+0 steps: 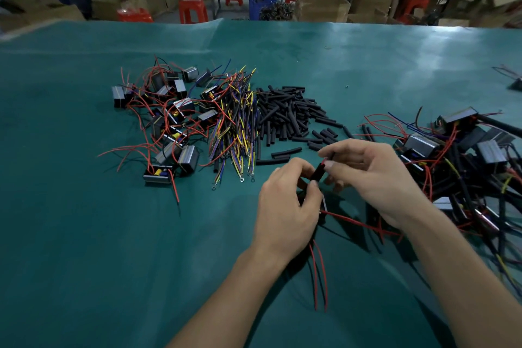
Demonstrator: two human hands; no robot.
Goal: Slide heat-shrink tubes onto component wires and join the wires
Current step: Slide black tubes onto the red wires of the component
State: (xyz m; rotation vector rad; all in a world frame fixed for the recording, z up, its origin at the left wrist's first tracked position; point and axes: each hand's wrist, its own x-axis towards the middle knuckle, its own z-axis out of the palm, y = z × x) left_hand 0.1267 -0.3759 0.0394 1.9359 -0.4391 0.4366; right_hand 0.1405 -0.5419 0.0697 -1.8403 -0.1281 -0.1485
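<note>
1. Left hand (285,203) and right hand (375,178) pinch one black heat-shrink tube (317,172) near the green counter's (84,234) middle.
2. Red wires (320,277) trail toward the near edge.
3. A tube pile (288,113) lies beyond the hands.

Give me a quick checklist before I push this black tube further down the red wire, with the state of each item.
1. Tube gripped: left hand pinches the black tube. Ok.
2. Wire end controlled: right hand pinches the red wire at the tube's upper end. Ok.
3. Wire fully through the tube: fingers cover it. Cannot tell.
4. Trailing wire free of the finished pile: it runs towards it. Cannot tell.
5. Spare tubes within reach. Ok.
</note>
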